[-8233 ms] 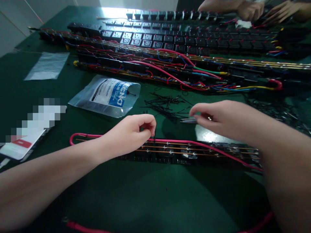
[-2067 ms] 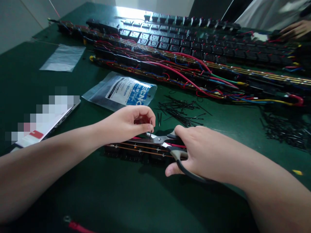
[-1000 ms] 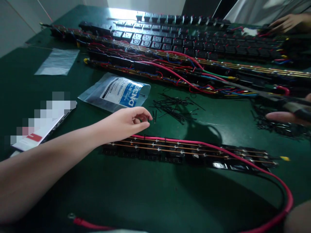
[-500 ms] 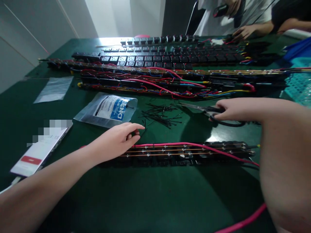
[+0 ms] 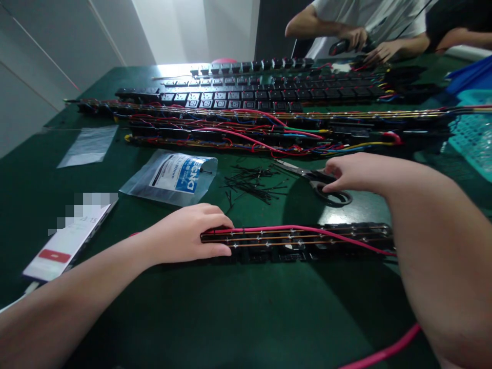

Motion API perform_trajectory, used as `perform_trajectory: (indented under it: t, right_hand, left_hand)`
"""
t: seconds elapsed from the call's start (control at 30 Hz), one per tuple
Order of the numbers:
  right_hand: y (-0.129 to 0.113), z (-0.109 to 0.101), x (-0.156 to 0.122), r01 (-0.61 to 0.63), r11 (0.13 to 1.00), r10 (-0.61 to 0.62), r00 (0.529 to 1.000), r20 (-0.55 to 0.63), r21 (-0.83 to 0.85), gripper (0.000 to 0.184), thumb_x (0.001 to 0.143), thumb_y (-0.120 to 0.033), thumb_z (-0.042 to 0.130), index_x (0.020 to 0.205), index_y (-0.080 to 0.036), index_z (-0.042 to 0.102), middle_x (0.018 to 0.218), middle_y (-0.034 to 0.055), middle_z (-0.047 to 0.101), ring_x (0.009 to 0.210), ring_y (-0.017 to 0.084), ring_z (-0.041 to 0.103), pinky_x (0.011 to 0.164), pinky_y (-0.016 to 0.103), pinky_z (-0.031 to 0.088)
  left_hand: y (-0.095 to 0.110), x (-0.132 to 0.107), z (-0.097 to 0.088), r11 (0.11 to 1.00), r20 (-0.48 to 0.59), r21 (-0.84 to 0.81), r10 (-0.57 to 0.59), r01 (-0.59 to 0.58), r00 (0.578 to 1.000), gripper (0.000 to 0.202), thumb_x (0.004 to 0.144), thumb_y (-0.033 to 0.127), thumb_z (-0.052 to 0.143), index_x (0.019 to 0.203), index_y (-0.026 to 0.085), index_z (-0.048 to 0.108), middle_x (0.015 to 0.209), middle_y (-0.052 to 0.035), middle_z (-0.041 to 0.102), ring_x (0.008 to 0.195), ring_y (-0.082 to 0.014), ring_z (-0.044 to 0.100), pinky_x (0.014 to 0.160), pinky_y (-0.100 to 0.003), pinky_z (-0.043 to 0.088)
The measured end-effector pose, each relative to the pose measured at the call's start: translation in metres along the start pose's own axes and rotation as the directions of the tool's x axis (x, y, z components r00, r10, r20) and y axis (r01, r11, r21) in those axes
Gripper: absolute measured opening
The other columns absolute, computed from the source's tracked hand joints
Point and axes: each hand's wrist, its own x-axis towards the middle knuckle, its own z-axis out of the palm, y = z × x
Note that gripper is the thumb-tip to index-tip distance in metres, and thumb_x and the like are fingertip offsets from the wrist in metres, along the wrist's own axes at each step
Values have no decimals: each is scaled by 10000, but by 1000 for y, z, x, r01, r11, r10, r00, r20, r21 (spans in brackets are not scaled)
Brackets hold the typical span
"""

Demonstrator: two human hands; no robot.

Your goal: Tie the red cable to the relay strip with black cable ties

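Note:
My left hand (image 5: 198, 233) is closed across the left part of a black socket strip (image 5: 277, 251), thumb on the near side and fingers on the far side. Copper-coloured bars and a thick red wire (image 5: 292, 227) run along the strip. At the handles of a pair of scissors (image 5: 332, 196) is my right hand (image 5: 342, 171), pinching them with thumb and finger. The scissors' blades point left and lie slightly apart. Left of their tips is a loose pile of black cable ties (image 5: 255, 184). Beside it lies a labelled clear plastic bag (image 5: 169, 177).
Several wired socket strips (image 5: 230, 134) lie across the table behind. On the left are a phone (image 5: 69, 241) with a cable and a flat clear bag (image 5: 88, 146). A turquoise basket (image 5: 471, 138) stands at right. Across the table, a co-worker's hands (image 5: 384, 51) hold a dark tool.
My left hand has come down from above the strip and closed around it. My right hand and the scissors have shifted left. The co-worker's tool has been lowered toward the table.

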Motion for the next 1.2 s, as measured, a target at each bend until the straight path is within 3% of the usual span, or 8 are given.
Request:
perform_trajectory:
  t: [0.07, 0.2, 0.3, 0.37, 0.53, 0.67, 0.9, 1.2]
  right_hand:
    - [-20, -8, -12, -3, 997, 8, 999, 54, -79, 255, 791, -400, 677, 934, -189, 691, 799, 76, 709, 640, 197, 602, 573, 318, 400]
    - [-69, -5, -33, 157, 988, -156, 981, 112, 0, 210, 868, -408, 581, 963, -239, 664, 841, 38, 703, 663, 193, 603, 563, 300, 392]
    - [-93, 15, -39, 346, 934, -340, 938, -74, 94, 193, 849, -327, 595, 999, -215, 643, 878, 43, 690, 718, 190, 606, 608, 294, 389]
    - [-101, 29, -40, 358, 921, -334, 929, -161, 152, 258, 848, -329, 607, 1066, -192, 620, 922, 60, 676, 762, 195, 606, 639, 294, 397]
    - [-102, 39, -40, 358, 913, -317, 924, -212, 194, 237, 860, -361, 600, 1028, -195, 581, 963, 56, 649, 783, 178, 577, 638, 277, 385]
    - [-100, 41, -38, 361, 912, -334, 929, -160, 196, 169, 854, -349, 594, 945, -209, 571, 915, 33, 647, 710, 154, 554, 593, 265, 360]
    - [-99, 47, -32, 356, 920, -343, 933, -107, 165, 119, 870, -321, 554, 906, -208, 565, 860, 40, 644, 685, 164, 553, 573, 274, 339]
    - [-100, 47, -30, 352, 926, -345, 936, -72, 140, 95, 911, -250, 496, 852, -217, 562, 850, 32, 642, 702, 171, 557, 587, 280, 347]
  left_hand:
    - [0, 0, 0, 999, -6, 48, 24, -23, 1000, 458, 904, 571, 563, 1215, 243, 637, 1184, -75, 665, 1046, -223, 631, 872, -336, 503]
    - [9, -1, 1, 977, -31, 210, 29, -22, 999, 507, 905, 607, 541, 1231, 229, 630, 1153, -82, 689, 1024, -251, 641, 869, -392, 493]
    - [28, 1, 7, 945, -158, 324, -2, 54, 987, 548, 938, 597, 489, 1298, 195, 582, 1224, -110, 668, 1092, -279, 616, 910, -441, 474]
    - [43, 5, 13, 929, -245, 357, -11, 101, 969, 557, 945, 589, 481, 1308, 174, 561, 1260, -130, 647, 1114, -286, 597, 902, -439, 472]
    - [61, 22, 34, 902, -324, 419, 46, 100, 945, 561, 942, 642, 420, 1142, 151, 603, 1143, -152, 659, 1004, -303, 608, 805, -448, 473]
    - [57, 27, 45, 864, -267, 502, 127, 25, 955, 454, 979, 536, 434, 1140, 138, 578, 1052, -130, 655, 925, -280, 603, 762, -425, 466]
    - [50, 26, 42, 884, -207, 466, 143, -31, 968, 407, 992, 501, 435, 1148, 145, 555, 1010, -93, 644, 862, -237, 580, 739, -386, 469]
    - [49, 28, 41, 886, -212, 461, 158, -44, 964, 363, 988, 476, 456, 1119, 150, 549, 977, -71, 644, 837, -238, 578, 693, -395, 479]
